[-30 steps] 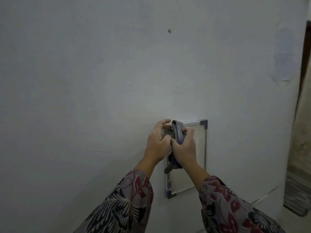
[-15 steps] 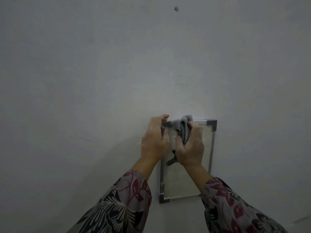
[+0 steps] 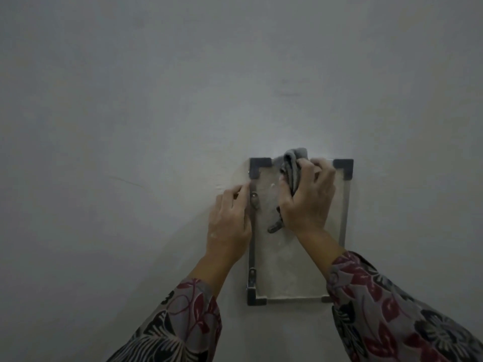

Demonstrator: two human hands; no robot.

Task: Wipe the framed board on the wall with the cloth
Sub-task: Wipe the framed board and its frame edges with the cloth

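Note:
A small framed board [image 3: 285,270] with a pale surface and dark grey corner pieces hangs upright on the wall. My right hand [image 3: 308,202] presses a bunched grey cloth [image 3: 292,165] against the board's upper part, near the top edge. A loose end of the cloth hangs out below the hand. My left hand [image 3: 230,226] rests against the board's left frame edge, fingers curled on it at about mid-height.
The plain grey-white wall [image 3: 156,100] fills the view all around the board. Two small metal clips sit on the left frame edge. My patterned sleeves cross the bottom of the view.
My view has moved closer and centred on the board. My left hand slid from the top left corner down the left frame edge. My right hand with the cloth shifted right along the top.

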